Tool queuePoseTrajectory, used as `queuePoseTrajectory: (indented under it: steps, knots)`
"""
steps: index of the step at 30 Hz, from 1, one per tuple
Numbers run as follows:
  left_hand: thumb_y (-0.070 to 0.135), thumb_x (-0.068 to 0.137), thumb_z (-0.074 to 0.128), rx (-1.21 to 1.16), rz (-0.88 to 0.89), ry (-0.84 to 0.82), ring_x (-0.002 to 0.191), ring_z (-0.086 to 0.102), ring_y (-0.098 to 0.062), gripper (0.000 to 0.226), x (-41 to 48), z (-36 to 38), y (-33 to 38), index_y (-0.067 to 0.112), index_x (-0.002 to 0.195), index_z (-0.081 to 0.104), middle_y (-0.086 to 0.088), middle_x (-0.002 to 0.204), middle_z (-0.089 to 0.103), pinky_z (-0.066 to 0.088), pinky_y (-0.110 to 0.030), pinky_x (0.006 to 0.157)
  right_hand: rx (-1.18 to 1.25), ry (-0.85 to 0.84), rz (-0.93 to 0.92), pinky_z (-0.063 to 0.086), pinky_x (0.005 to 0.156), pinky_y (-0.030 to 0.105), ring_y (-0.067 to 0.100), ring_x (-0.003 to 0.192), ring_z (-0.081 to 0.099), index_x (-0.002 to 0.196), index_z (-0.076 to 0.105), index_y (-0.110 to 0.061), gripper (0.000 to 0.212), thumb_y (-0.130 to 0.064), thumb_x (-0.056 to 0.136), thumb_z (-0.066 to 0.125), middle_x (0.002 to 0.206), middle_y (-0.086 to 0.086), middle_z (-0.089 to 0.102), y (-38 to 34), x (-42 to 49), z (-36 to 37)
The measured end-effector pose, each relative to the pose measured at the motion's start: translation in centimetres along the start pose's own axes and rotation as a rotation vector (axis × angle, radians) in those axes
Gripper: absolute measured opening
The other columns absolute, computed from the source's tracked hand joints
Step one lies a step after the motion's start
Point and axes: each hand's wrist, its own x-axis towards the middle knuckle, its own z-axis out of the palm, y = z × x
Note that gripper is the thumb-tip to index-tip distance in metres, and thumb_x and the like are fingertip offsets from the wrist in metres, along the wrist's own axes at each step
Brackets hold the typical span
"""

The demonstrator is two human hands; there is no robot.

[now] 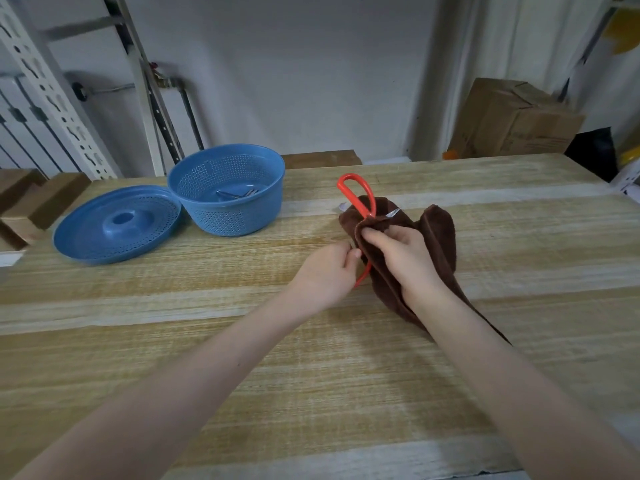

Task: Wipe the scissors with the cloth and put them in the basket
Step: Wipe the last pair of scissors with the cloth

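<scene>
Your right hand [398,258] curls its fingers round the brown cloth [437,237], which wraps the red-handled scissors [354,199], held above the table well right of the blue perforated basket [227,216]. Your left hand [329,271] pinches the scissors' lower handle loop. The basket's lid [117,225] lies just left of it

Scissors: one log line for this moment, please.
step: wiping | left hand: holds scissors | right hand: grips cloth | basket: open

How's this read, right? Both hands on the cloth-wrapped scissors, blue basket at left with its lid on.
No: the head view shows the lid off, lying beside the blue basket. Rest holds: left hand and right hand on the scissors in the cloth.
</scene>
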Motion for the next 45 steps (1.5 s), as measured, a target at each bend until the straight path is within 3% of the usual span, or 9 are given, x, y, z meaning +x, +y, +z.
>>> queuePoseTrajectory:
  steps: [3,8,17,21,25,31,34,37,45]
  knots:
    - [0.024,0.104,0.035,-0.075,-0.031,-0.039,0.073,0.058,-0.024,0.03,-0.1,-0.2,-0.1,0.012,0.079,0.049,-0.004,0.077,0.054,0.054,-0.042,0.073,-0.027,0.017,-0.052,0.048,0.07,0.036,0.027,0.074,0.06,0.089,0.066,0.012,0.029,-0.017,0.092,0.063,0.084,0.032,0.065,0.1,-0.1,0.2]
    - [0.023,0.103,0.038,-0.091,-0.001,-0.039,0.055,0.048,-0.012,0.035,-0.1,0.2,0.0,0.011,0.072,0.048,0.001,0.062,0.048,0.042,-0.028,0.054,-0.118,0.02,-0.05,0.037,0.046,0.019,0.012,0.05,0.047,0.057,0.054,-0.009,0.041,-0.018,0.096,0.057,0.052,0.002,0.049,-0.1,0.0,0.2]
    - [0.021,0.102,0.04,-0.005,0.113,0.014,0.06,0.044,-0.012,0.036,-0.1,0.3,-0.2,0.017,0.067,0.042,0.003,0.064,0.046,0.032,-0.028,0.057,0.039,-0.01,-0.01,0.056,0.075,0.03,0.022,0.085,0.073,0.089,0.076,-0.009,0.007,-0.011,0.085,0.071,0.084,0.009,0.076,-0.2,0.2,-0.4]
    - [0.03,0.103,0.039,-0.155,0.047,-0.058,0.061,0.05,-0.016,0.039,-0.2,-0.3,-0.3,-0.001,0.089,0.058,0.001,0.066,0.049,0.051,-0.044,0.066,0.039,-0.041,-0.001,0.055,0.069,0.03,0.024,0.08,0.073,0.085,0.075,-0.009,0.009,-0.013,0.088,0.068,0.082,0.011,0.075,-0.6,0.1,-0.8]
    - [0.034,0.1,0.045,-0.482,-0.049,-0.217,0.065,0.056,-0.014,0.042,-0.5,-1.4,-0.8,-0.004,0.109,0.059,-0.004,0.079,0.054,0.053,-0.035,0.069,0.133,-0.004,0.104,0.057,0.076,0.035,0.027,0.077,0.071,0.086,0.074,-0.005,0.015,-0.019,0.087,0.07,0.082,0.013,0.074,-0.6,0.4,-1.7]
    - [0.014,0.102,0.043,-0.72,-0.118,-0.26,0.064,0.062,-0.013,0.019,-0.6,-2.0,-1.0,0.003,0.095,0.056,-0.008,0.079,0.056,0.056,-0.024,0.063,0.158,0.007,0.156,0.054,0.082,0.035,0.022,0.08,0.07,0.084,0.073,-0.008,0.021,-0.023,0.094,0.062,0.08,0.008,0.074,-0.3,0.9,-2.5]
    - [0.012,0.102,0.042,-0.744,-0.125,-0.174,0.062,0.061,-0.013,0.022,-0.7,-2.1,-1.1,0.006,0.087,0.056,-0.008,0.076,0.056,0.056,-0.024,0.062,-0.171,0.045,0.074,0.053,0.082,0.035,0.026,0.081,0.07,0.078,0.074,-0.006,0.03,-0.027,0.095,0.062,0.079,0.014,0.073,-0.6,1.0,-3.4]
    - [0.013,0.103,0.04,-0.732,-0.13,-0.112,0.06,0.06,-0.013,0.023,-0.5,-2.0,-1.1,0.007,0.085,0.054,-0.008,0.074,0.055,0.057,-0.026,0.065,-0.477,0.207,-0.121,0.039,0.059,0.031,0.026,0.062,0.056,0.076,0.067,0.008,0.042,-0.029,0.095,0.06,0.072,0.027,0.064,-1.1,0.6,-4.4]
    - [0.017,0.104,0.04,-0.597,-0.14,0.033,0.06,0.062,-0.015,0.024,0.2,-2.3,-1.3,0.009,0.089,0.057,-0.006,0.068,0.059,0.056,-0.044,0.08,-0.467,0.526,-0.485,0.026,0.048,0.021,0.008,0.049,0.035,0.058,0.046,-0.014,0.04,-0.024,0.096,0.054,0.052,-0.003,0.039,-3.2,-1.1,-4.4]
